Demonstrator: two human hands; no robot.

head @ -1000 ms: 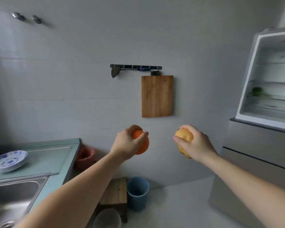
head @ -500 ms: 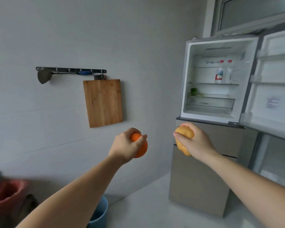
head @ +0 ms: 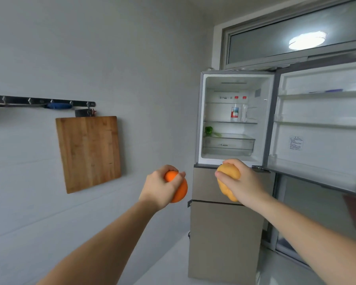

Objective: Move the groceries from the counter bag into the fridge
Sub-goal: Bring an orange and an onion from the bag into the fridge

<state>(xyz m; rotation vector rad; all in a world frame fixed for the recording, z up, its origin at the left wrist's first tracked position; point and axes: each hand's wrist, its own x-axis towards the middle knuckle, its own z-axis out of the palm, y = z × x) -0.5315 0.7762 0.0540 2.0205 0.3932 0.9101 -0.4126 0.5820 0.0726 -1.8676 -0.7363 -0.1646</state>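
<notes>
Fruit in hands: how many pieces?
2. An orange gripped in the left hand; a yellow fruit gripped in the right hand. Both are partly hidden by fingers.

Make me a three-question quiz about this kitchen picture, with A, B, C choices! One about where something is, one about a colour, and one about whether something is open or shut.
1. Where is the wooden cutting board?
A. Lying in the fridge
B. Hanging on the wall under the hook rail
C. Held in a hand

2. What colour is the round fruit in the left hand?
A. Orange
B. Purple
C. White

3. How is the top door of the fridge?
A. Shut
B. Taken off and lying on the floor
C. Swung open

Answers:
1 B, the board hangs flat against the wall just below the hook rail.
2 A, bright orange peel shows between the fingers.
3 C, the shelves inside, a bottle and a green vegetable are all in plain sight, and the door stands out to the right.
</notes>
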